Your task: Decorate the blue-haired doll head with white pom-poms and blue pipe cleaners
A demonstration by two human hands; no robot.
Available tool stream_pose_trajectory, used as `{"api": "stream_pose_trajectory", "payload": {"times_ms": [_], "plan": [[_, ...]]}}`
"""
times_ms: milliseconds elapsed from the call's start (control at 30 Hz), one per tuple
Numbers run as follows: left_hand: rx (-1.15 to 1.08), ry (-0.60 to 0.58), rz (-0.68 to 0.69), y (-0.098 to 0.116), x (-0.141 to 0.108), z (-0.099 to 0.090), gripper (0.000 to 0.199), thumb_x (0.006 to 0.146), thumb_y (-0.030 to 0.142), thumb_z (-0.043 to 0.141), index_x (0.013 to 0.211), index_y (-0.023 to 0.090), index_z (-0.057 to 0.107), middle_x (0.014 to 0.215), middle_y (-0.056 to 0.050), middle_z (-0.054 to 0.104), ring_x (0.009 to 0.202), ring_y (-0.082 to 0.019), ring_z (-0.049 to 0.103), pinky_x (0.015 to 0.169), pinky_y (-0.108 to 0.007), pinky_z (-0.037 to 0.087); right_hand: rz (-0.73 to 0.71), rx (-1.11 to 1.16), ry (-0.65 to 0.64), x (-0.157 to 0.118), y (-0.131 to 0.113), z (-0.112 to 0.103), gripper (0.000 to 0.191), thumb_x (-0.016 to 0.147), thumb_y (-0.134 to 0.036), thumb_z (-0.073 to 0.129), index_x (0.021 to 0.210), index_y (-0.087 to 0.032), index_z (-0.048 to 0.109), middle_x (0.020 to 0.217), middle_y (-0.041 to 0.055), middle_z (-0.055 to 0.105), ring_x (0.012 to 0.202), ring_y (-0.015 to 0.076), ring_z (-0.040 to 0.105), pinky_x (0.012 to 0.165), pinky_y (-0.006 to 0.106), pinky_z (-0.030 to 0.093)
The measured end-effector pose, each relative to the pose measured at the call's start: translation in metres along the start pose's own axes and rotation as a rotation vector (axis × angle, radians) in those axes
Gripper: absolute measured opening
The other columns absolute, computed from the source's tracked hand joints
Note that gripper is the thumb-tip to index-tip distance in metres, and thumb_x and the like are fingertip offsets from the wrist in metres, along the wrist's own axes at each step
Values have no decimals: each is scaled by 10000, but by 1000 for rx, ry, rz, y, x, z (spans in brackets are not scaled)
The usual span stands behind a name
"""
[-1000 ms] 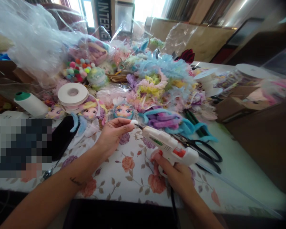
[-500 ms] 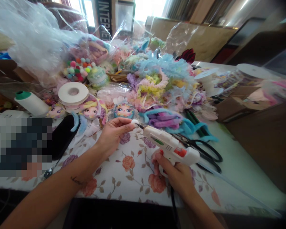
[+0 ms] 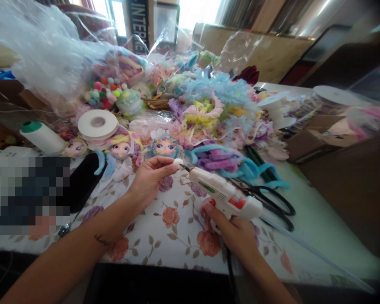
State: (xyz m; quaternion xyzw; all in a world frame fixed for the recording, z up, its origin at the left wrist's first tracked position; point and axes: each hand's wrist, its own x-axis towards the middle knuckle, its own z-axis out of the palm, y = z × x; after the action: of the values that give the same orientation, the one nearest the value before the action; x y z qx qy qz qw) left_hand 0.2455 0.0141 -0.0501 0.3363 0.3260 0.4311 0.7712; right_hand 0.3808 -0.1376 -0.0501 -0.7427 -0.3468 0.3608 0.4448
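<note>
Pinching a small, rounded white piece (image 3: 178,161), partly hidden, in left hand (image 3: 148,179); gripping a white plastic glue gun (image 3: 220,189), half-covered below, in right hand (image 3: 232,228); nearly unmoved since earlier.

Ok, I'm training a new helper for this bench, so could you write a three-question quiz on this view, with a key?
1. Which hand grips the glue gun?
2. True or false: in the picture, the white thread cone lies farther left than the scissors.
3. Fill in the colour: the left hand pinches a small ____ piece close to the gun's nozzle.

Key: 1. The right hand. 2. True. 3. White.
</note>
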Motion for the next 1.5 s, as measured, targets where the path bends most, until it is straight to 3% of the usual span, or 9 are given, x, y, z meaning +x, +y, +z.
{"api": "stream_pose_trajectory", "payload": {"times_ms": [200,467,633,833,967,1167,1367,1433,1500], "plan": [[-3,18,13,0,1,-1,238,515,158,894,684,155,726,692,-3,718,645,-78,645,657,-165,525,-6,-98,92,1,3,3,371,800,-521,583,953,-212,722,539,-17,617,544,180,605,572,296,486],[-72,123,-22,10,0,5,166,605,24,822,670,151,736,748,-14,751,657,-70,676,642,-102,559,-117,-123,133,-4,-2,-12,256,764,-424,664,624,-210,644,532,-10,587,511,148,549,468,246,441],[-89,158,-4,12,3,3,165,689,-16,739,668,148,740,757,-22,755,644,-77,687,636,-94,577,-163,-72,412,11,15,-82,334,748,-446,693,915,-158,725,501,-16,584,447,134,514,445,251,417],[-73,115,-33,4,3,-2,183,716,-33,705,687,145,740,757,-26,753,669,-81,697,662,-91,582,77,-229,769,55,58,-200,319,716,-440,671,821,-139,661,722,91,688,554,188,620,474,288,473],[-67,121,-55,3,5,-4,186,724,-37,700,690,142,739,757,-29,752,662,-81,697,662,-96,582,143,-337,802,81,80,-231,237,679,-357,704,780,-155,633,749,105,685,709,238,659,564,298,478],[-90,147,-29,8,7,-2,163,687,-24,743,668,137,732,729,-24,747,640,-80,688,642,-112,581,218,-510,736,89,78,-229,202,737,-389,659,719,-196,602,731,104,670,775,278,674,636,340,479],[-127,156,9,11,8,-1,169,602,-14,808,636,124,718,715,-29,740,636,-79,678,616,-116,551,392,-884,686,38,37,-207,385,704,-455,706,470,-229,501,641,230,629,765,409,654,611,461,410],[-117,146,14,11,8,-1,167,598,-1,816,649,128,722,730,-26,743,661,-78,678,635,-124,547,212,-1021,668,26,20,-182,239,786,-386,638,627,-207,619,760,228,684,793,402,657,636,468,420],[-104,150,2,11,8,-1,170,592,5,821,642,131,718,721,-17,741,662,-76,672,649,-134,546,-205,-911,530,25,4,-147,139,831,-316,601,822,-204,681,842,159,713,819,329,667,731,440,462]]}}
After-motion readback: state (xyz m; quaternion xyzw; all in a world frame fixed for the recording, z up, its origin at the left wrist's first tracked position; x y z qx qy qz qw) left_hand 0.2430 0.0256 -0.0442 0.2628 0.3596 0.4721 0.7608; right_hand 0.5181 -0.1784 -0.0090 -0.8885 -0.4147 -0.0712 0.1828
